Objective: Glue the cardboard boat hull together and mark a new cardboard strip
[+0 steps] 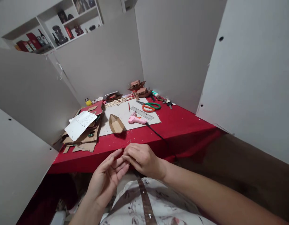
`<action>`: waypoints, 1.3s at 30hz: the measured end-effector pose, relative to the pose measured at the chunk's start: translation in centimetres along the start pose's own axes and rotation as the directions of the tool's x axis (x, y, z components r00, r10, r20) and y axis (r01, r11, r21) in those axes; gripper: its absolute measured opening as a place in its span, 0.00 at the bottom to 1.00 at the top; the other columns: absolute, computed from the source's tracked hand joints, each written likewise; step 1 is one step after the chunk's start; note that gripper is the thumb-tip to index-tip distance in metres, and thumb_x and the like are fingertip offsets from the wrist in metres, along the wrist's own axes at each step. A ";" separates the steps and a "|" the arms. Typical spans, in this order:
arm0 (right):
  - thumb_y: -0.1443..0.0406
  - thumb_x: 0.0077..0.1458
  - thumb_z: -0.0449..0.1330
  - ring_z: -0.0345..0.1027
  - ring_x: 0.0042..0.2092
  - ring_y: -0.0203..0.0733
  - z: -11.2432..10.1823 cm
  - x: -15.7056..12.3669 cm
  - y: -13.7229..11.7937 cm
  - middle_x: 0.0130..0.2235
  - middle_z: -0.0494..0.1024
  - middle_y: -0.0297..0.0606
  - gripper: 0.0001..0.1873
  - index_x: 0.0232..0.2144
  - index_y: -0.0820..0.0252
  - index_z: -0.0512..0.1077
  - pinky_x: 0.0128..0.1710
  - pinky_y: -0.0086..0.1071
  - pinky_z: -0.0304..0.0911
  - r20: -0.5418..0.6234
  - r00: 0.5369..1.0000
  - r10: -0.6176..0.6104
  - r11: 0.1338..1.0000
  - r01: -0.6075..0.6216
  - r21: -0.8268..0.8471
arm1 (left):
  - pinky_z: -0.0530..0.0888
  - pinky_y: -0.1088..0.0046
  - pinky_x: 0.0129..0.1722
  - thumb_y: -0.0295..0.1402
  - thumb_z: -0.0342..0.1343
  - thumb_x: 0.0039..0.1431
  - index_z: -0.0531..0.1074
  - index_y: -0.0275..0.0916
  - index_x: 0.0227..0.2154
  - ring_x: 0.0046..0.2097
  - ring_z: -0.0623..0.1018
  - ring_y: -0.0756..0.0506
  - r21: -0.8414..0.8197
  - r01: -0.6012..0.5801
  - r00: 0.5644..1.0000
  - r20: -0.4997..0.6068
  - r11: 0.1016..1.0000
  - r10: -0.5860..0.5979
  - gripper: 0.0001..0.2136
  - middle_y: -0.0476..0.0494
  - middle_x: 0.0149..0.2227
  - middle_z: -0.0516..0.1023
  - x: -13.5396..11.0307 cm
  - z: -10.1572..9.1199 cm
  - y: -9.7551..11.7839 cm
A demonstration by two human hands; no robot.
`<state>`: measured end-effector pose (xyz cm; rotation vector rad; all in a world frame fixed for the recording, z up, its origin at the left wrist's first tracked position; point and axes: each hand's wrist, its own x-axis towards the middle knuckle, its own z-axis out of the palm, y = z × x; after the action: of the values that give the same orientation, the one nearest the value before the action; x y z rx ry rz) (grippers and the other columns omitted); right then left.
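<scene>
My left hand is turned palm up in front of the table's near edge, its fingers stretched out and a little apart. Against its fingertips, my right hand is bent closed, thumb and fingers pressed together. Whether anything small is pinched there is hidden. Beyond both hands, a cardboard boat hull sits on the white board. A pink hot glue gun lies to its right, with a black cord running over the red cloth.
A metal ruler, scissors and a red pen lie behind the glue gun. Cardboard pieces and a drawn paper are piled at left. Thin sticks and model boats stand at the back. Grey partitions enclose the table.
</scene>
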<state>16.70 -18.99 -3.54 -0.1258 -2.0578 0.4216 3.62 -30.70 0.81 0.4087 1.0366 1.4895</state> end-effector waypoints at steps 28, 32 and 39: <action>0.44 0.61 0.47 0.70 0.48 0.44 5.4 -1.1 -0.8 0.48 0.77 0.48 0.32 0.50 0.60 0.74 0.46 0.39 0.66 0.630 0.674 0.385 0.013 -0.687 0.727 | 0.75 0.76 0.34 0.37 0.56 0.60 0.75 0.37 0.29 0.31 0.78 0.48 0.818 -0.433 0.663 0.005 0.378 0.748 0.09 0.46 0.29 0.80 3.3 -6.4 -3.1; 0.42 0.58 0.50 0.70 0.49 0.46 6.3 -2.6 -0.5 0.49 0.76 0.51 0.35 0.55 0.61 0.70 0.44 0.38 0.66 0.665 0.637 0.389 0.077 -0.742 0.666 | 0.69 0.79 0.26 0.41 0.54 0.61 0.69 0.38 0.23 0.25 0.71 0.51 0.856 -0.333 0.716 -0.042 0.394 0.697 0.14 0.52 0.21 0.71 4.4 -8.1 -4.3; 0.48 0.51 0.62 0.73 0.34 0.36 1.5 -4.2 0.2 0.42 0.80 0.45 0.31 0.51 0.62 0.72 0.34 0.30 0.67 0.611 0.587 0.531 0.094 -0.757 0.646 | 0.63 0.78 0.21 0.47 0.48 0.62 0.62 0.39 0.17 0.19 0.64 0.52 0.879 -0.137 0.711 -0.234 0.457 0.663 0.22 0.55 0.15 0.63 6.0 -15.2 -6.5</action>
<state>17.46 -20.30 -7.72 -0.3890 -1.5632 2.1699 -5.33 -31.46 -14.32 1.0041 2.2920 1.5000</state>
